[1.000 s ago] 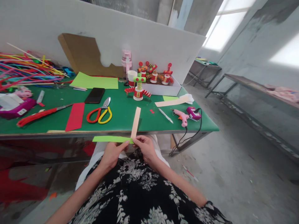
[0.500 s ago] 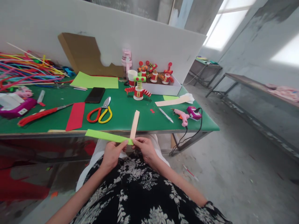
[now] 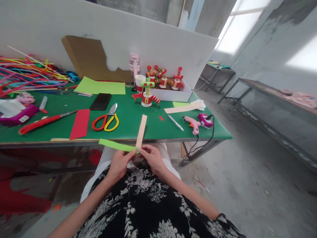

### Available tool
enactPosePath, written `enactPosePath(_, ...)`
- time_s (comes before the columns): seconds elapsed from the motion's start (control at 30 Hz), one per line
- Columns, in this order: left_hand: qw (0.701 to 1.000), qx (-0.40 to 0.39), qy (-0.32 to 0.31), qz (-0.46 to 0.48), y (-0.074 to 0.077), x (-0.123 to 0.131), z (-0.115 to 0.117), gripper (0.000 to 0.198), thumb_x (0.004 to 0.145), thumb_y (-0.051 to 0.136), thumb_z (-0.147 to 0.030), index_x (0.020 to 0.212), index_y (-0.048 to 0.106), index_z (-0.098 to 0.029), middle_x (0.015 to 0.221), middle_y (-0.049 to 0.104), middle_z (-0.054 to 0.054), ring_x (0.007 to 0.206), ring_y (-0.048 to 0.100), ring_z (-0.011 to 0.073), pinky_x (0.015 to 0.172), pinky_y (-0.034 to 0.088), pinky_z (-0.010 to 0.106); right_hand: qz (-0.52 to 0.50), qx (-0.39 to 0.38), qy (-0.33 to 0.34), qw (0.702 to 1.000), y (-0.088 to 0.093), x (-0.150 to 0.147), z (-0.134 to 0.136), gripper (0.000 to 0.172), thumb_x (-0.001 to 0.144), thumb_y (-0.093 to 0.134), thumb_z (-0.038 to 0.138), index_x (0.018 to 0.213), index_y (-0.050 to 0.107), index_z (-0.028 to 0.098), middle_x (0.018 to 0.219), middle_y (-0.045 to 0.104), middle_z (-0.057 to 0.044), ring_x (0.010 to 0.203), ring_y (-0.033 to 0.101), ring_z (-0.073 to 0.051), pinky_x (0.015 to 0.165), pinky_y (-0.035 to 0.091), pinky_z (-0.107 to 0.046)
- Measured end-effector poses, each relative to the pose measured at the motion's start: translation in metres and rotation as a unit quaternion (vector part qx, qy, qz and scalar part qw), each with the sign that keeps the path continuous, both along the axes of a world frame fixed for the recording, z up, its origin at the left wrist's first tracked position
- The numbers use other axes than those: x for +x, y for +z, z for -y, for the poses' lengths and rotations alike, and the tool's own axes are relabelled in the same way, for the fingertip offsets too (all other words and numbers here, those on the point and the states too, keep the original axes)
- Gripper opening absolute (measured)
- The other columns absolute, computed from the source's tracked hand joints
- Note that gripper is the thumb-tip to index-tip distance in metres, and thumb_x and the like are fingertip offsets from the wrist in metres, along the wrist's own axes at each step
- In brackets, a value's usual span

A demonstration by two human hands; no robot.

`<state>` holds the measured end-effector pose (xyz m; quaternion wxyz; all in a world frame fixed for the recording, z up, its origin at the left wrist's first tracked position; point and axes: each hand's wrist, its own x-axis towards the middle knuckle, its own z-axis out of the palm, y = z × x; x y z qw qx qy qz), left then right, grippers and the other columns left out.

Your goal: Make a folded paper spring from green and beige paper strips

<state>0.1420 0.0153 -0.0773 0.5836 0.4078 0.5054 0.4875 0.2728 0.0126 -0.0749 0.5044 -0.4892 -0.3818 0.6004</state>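
- While both hands sit low over the lap, just in front of the table's (image 3: pixel 128 127) near edge, they meet on one small spot: the corner where two paper strips cross.
- The left hand (image 3: pixel 120 165) has its thumb and fingers closed on the end of the green strip (image 3: pixel 116 145), which runs out flat to the left, roughly level with the table edge.
- The right hand (image 3: pixel 152 158) pinches the same corner from the other side, fingers shut on the bottom end of the tan strip (image 3: pixel 141 131), which stands up and away over the green tabletop.
- The two strips sit at about a right angle, ends overlapped under the fingertips. Whether they are glued there or only pressed together cannot be told.
- Judging by how they lie, both strips are already cut to shape and set crosswise. Along their free lengths they are smooth, with no crease or fold showing, so the work on this pair looks to be near its start.
- On the table, well apart from the hands: the scissors (image 3: pixel 105 122) lie idle, a red paper strip (image 3: pixel 79 124) beside them, and a pink glue gun (image 3: pixel 192 124) rests near the right end with its cord hanging over the edge.
- Further back stand a small finished figure (image 3: pixel 147 94) with zigzag paper arms and a white box (image 3: pixel 173 96) holding several more like it.
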Motion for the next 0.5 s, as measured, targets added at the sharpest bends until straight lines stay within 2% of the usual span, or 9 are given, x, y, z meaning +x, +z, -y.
enactPosePath(0.17, 1.000, -0.006, -0.017, 0.009, 0.0001, 0.0032, -0.0003, 0.039, 0.058, 0.079, -0.052, 0.056, 0.063, -0.016, 0.051, 0.056, -0.002, 0.052, 0.047, 0.0113, 0.051, 0.039, 0.024, -0.003, 0.006, -0.023, 1.000, 0.0010, 0.0002, -0.0004, 0.019, 0.063, 0.077, 0.037, 0.067, 0.067, 0.022, 0.064, 0.066, 0.002, 0.061, 0.058, -0.014, 0.067, 0.048, -0.027)
enactPosePath(0.3, 1.000, -0.007, 0.001, 0.004, 0.0012, 0.0034, -0.0011, 0.040, 0.055, 0.080, -0.052, 0.060, 0.065, -0.016, 0.053, 0.058, -0.002, 0.051, 0.045, 0.0097, 0.050, 0.036, 0.023, -0.029, -0.011, -0.023, 0.999, 0.0025, -0.0005, -0.0011, 0.017, 0.061, 0.077, 0.035, 0.065, 0.068, 0.021, 0.064, 0.066, 0.003, 0.059, 0.058, -0.013, 0.066, 0.048, -0.027)
enactPosePath(0.5, 1.000, -0.009, 0.001, -0.005, 0.0074, 0.0001, -0.0018, 0.035, 0.053, 0.084, -0.045, 0.063, 0.067, -0.015, 0.053, 0.059, -0.003, 0.050, 0.045, 0.0092, 0.049, 0.035, 0.022, -0.020, 0.012, -0.020, 1.000, 0.0020, 0.0019, -0.0014, 0.017, 0.062, 0.079, 0.035, 0.062, 0.069, 0.021, 0.059, 0.064, 0.004, 0.057, 0.053, -0.011, 0.063, 0.044, -0.025)
